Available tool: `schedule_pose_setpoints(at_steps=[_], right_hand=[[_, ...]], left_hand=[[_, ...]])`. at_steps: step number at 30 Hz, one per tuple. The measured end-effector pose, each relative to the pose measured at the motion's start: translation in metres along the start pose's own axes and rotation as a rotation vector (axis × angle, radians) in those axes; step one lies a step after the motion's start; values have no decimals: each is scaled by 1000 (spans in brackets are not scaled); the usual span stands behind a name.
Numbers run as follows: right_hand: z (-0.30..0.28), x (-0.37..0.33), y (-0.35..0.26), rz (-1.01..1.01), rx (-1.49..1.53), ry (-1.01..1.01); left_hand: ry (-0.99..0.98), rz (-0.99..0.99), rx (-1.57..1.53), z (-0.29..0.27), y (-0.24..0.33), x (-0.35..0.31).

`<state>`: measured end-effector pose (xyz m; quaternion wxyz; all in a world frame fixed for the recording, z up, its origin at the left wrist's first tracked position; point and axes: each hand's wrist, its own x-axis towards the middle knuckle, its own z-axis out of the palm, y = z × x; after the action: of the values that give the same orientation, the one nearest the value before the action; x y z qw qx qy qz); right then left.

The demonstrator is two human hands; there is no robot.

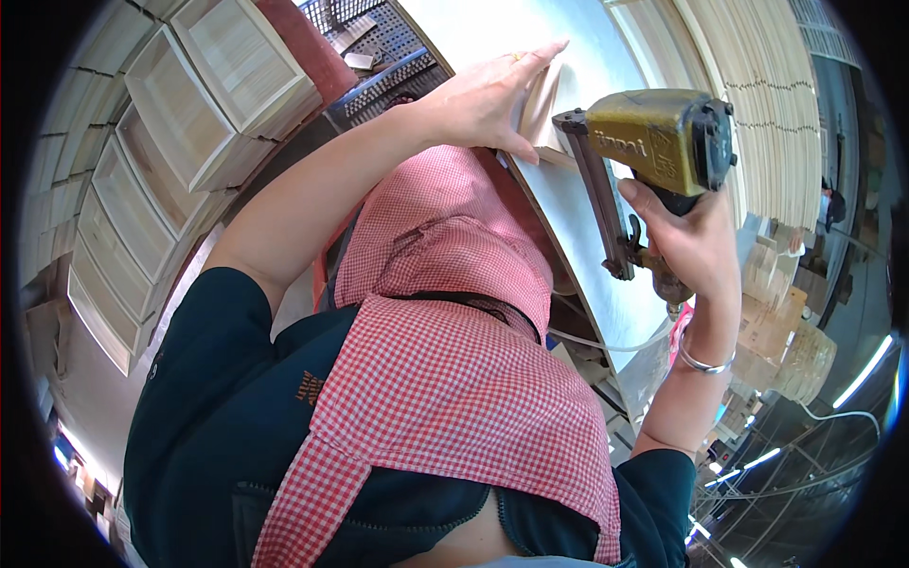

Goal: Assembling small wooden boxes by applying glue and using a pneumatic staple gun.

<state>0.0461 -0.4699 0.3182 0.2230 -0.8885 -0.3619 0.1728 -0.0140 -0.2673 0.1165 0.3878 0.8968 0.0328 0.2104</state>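
Note:
My right hand (699,235) is wrapped round the handle of a gold and black pneumatic nail gun (649,142), with an air hose (620,348) trailing below it. The gun's nose is close to a small pale wooden piece (542,106) at the near edge of the white worktable (615,308); whether they touch I cannot tell. My left hand (497,99) grips that piece, thumb on the near side and fingers stretched along the far side. Part of the wood is hidden behind this hand and the gun.
Shallow wooden trays (180,104) are stacked to the left. Tall stacks of thin wooden strips (757,114) stand beyond the table on the right. A dark blue plastic basket (393,76) with small pieces sits at the table's left. Cardboard boxes (767,284) are farther right.

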Motion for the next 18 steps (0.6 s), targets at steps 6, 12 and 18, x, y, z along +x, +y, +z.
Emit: schedule_pose_setpoints(at_steps=[6,12,18], right_hand=[[-6,-24,23,-14,140,262],[-56,-108,132,546,72,604],[-57,-246,330,703,-436,732]], left_hand=[[-4,-16,-17,-3,-2,-1],[-86,-35,-73,-25,-9,12],[-176,-172,-526,-67,-40,34]])
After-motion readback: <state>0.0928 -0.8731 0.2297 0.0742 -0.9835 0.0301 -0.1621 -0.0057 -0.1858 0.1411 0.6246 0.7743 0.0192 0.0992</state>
